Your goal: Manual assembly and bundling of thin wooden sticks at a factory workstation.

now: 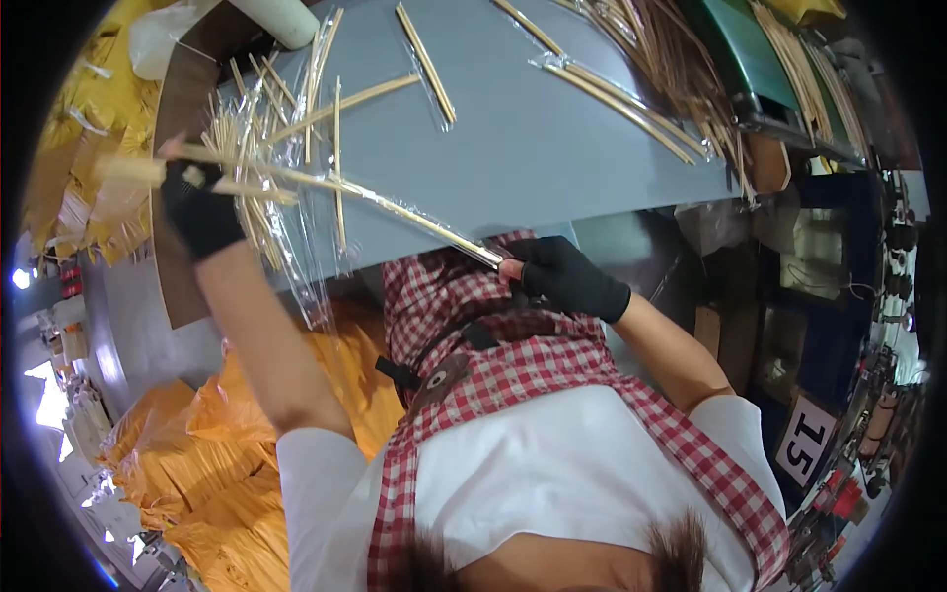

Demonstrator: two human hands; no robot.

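Observation:
My left hand (202, 202), in a black fingerless glove, is closed around pale wooden chopsticks (133, 170), blurred by motion, at the table's left edge. My right hand (572, 281), gloved the same way, pinches the near end of a pair of chopsticks in a clear plastic sleeve (424, 219). That pair slants up and left over the table toward my left hand; whether its far end touches that hand I cannot tell. Beside my left hand lies a loose heap of wrapped chopsticks (281, 113), some sleeves hanging past the table edge.
On the grey table (473, 148) lie single wrapped pairs (427, 64) and a larger pile (656, 59) at the far right. A green machine or belt (745, 59) carrying sticks (794, 69) adjoins it. Orange sacks (222, 444) sit below left, yellow sacks (94, 118) farther back.

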